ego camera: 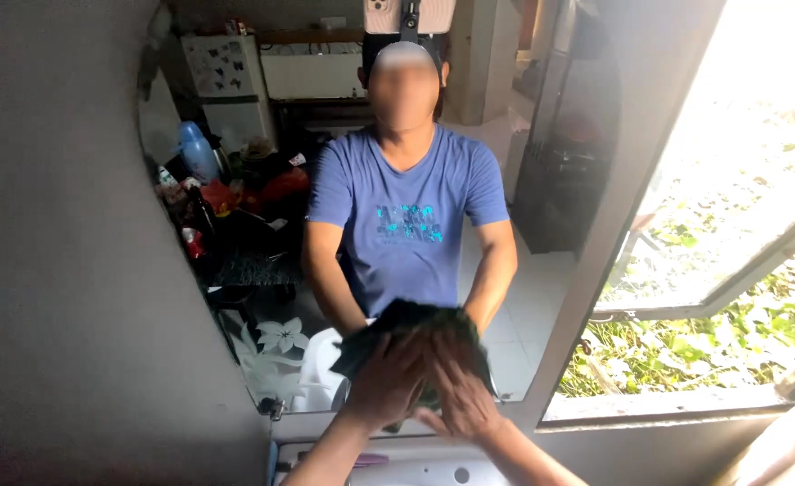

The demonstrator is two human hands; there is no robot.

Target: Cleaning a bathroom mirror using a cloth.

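Both palms, left hand and right hand, lie flat, pressing our dark cloth against the mirror, fingers spread rather than clasping.

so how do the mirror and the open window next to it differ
The mirror has a curved edge with etched flowers low on the glass; the window has straight pale framing. The mirror shows a dim room and a person in a blue shirt; the window shows bright green plants. Both hands, left hand and right hand, press a dark cloth on the mirror; nothing touches the window. Both sit in the same wall.
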